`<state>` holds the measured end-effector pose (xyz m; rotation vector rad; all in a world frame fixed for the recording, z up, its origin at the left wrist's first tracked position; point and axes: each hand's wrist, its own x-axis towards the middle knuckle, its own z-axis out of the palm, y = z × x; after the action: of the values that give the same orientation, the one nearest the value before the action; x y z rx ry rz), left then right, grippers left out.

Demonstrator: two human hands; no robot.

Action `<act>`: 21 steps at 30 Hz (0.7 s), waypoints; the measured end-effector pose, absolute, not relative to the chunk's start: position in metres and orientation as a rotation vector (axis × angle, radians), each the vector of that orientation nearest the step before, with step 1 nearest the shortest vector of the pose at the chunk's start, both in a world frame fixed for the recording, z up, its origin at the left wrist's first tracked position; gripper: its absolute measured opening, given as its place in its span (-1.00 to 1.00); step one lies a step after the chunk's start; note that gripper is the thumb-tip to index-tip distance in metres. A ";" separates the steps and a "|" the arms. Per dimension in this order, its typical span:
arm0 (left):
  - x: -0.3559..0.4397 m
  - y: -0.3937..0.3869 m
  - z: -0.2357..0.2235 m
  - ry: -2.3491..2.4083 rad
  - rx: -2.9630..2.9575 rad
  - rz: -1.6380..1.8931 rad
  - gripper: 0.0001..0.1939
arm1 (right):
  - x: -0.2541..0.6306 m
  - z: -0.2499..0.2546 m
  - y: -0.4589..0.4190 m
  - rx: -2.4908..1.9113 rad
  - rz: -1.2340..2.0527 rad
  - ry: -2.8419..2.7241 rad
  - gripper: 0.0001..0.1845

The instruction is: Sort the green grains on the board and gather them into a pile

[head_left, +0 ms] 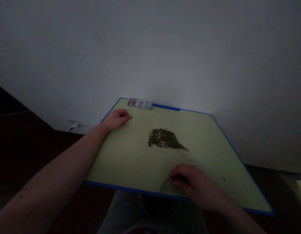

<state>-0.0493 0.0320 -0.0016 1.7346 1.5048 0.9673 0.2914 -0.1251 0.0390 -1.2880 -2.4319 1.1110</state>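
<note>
A loose pile of small green beans, like mung beans (pixel 165 138), lies spread in the middle of the table (pixel 131 156), and paler grains show among and beside them. At the near edge, my right hand (pixel 191 182) has its thumb and fingers closed on the rim of a clear round dish or lid (pixel 166 186); the hand hides part of it, so its exact kind is unclear. My left hand (pixel 118 119) rests at the table's left side with its fingers curled together, apart from the beans. Nothing shows in it.
A phone-like flat object (pixel 140 103), partly blurred out, lies at the back edge by the wall (pixel 165 58). A dark round container (pixel 160 206) sits under the near edge, between my legs. A small dark speck (pixel 224 179) lies at the right. A plug (pixel 74 124) is in the wall at left.
</note>
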 end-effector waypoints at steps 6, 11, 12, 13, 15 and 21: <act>-0.050 0.032 -0.002 1.494 1.762 0.984 -0.74 | 0.296 0.045 -0.125 -1.322 1.063 -2.464 -0.86; -0.050 0.031 0.000 1.506 1.775 0.953 -0.74 | 0.295 0.054 -0.122 -1.259 1.062 -2.556 -0.87; -0.050 0.031 0.000 1.510 1.776 0.949 -0.73 | 0.295 0.054 -0.121 -1.261 1.056 -2.553 -0.88; -0.050 0.031 0.000 1.513 1.779 0.947 -0.73 | 0.294 0.055 -0.119 -1.271 1.040 -2.541 -0.88; -0.049 0.031 0.000 1.513 1.782 0.947 -0.73 | 0.292 0.054 -0.115 -1.307 0.986 -2.496 -0.87; -0.048 0.030 0.001 1.522 1.785 0.946 -0.74 | 0.278 0.047 -0.107 -1.318 0.941 -2.502 -0.85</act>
<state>-0.0479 0.0297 0.0012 1.7846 1.5224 0.9461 0.2778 -0.1068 0.0471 -1.3180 -2.5023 0.9411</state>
